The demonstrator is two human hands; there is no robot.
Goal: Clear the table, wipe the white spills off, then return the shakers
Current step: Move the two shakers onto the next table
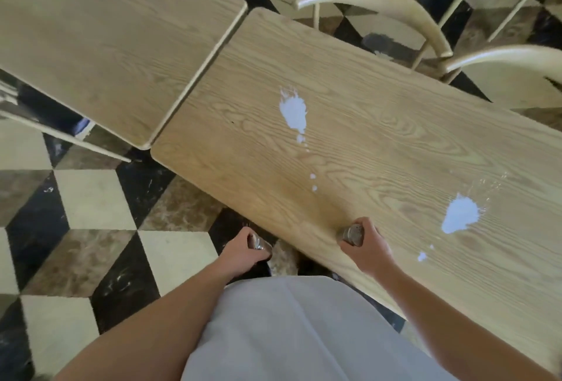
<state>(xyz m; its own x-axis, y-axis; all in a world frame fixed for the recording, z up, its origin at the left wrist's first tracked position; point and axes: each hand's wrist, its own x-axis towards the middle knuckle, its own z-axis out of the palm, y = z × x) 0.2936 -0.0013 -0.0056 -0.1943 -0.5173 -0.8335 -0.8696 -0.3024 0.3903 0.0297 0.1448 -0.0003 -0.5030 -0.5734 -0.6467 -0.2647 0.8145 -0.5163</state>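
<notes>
A light wooden table carries two white spills: one large splash near its middle with small drops trailing toward me, and another at the right with a small drop below it. My right hand grips a metal-topped shaker over the table's near edge. My left hand holds a second shaker off the table, above the floor.
A second wooden table abuts the first at the upper left. Cream curved-back chairs stand along the far side, and another chair frame is at the left. The floor is checkered in black, cream and brown tiles.
</notes>
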